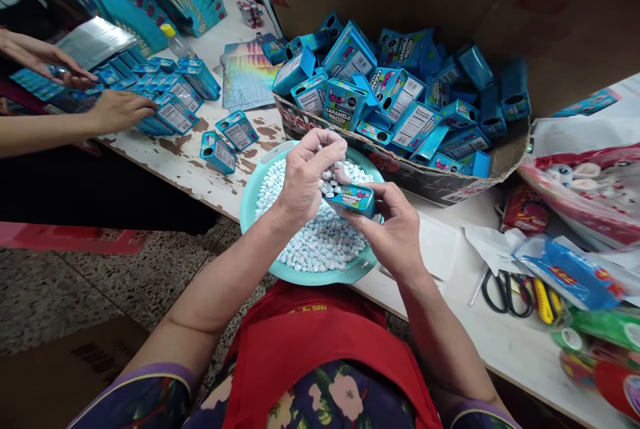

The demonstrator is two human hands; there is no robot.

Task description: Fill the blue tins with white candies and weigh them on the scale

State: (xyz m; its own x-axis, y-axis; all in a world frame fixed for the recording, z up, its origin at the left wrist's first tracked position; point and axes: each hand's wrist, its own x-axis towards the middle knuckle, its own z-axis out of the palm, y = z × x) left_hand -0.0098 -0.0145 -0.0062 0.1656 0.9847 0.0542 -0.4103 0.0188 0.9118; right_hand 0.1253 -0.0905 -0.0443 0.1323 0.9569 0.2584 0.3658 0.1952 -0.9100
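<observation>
A turquoise basin holds a heap of small white and pale blue candies. Over its right side, my right hand grips a small blue candy box lying on its side, its end turned toward my left hand. My left hand is above the basin with fingers curled round several candies beside the box's end. Behind the basin stands a cardboard carton piled with blue boxes.
Two blue boxes lie left of the basin. Further left, another person's hands touch rows of boxes near a yellow-capped bottle. At right are scissors, a yellow cutter, tape rolls and plastic bags.
</observation>
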